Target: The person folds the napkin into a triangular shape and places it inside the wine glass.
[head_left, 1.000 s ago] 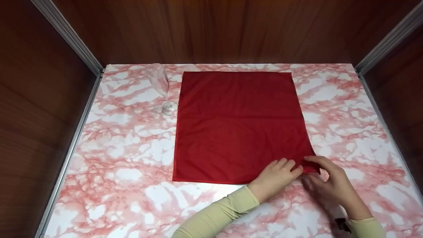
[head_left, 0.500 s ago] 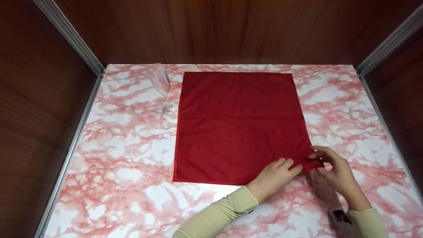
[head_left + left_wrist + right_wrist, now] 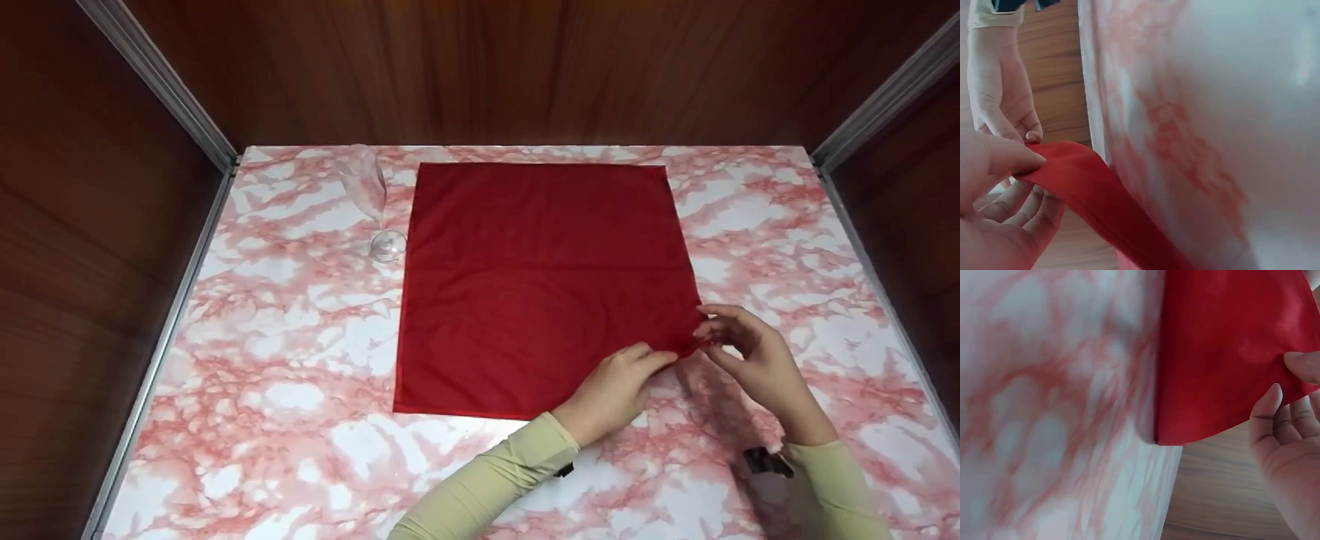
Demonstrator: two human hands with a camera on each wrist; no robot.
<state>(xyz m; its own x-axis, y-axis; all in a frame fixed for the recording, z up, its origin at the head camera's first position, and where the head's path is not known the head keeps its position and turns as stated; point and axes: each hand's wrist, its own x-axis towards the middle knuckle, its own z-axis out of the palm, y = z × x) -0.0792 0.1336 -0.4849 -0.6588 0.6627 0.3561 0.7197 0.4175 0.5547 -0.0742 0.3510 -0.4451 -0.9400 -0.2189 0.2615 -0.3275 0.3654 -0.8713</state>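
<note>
Red cloth [image 3: 540, 292] — square, faintly creased, corner lifted.

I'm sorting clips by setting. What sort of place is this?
Probably a purpose-built work booth rather than a lived-in room: wood-grain panels stand on three sides, metal strips run along the corners, and a marble-patterned table fills the space between.

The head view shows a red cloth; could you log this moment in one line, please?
left hand: pinches near edge of red cloth; right hand: holds cloth's near right corner; glass: stands left of cloth
</note>
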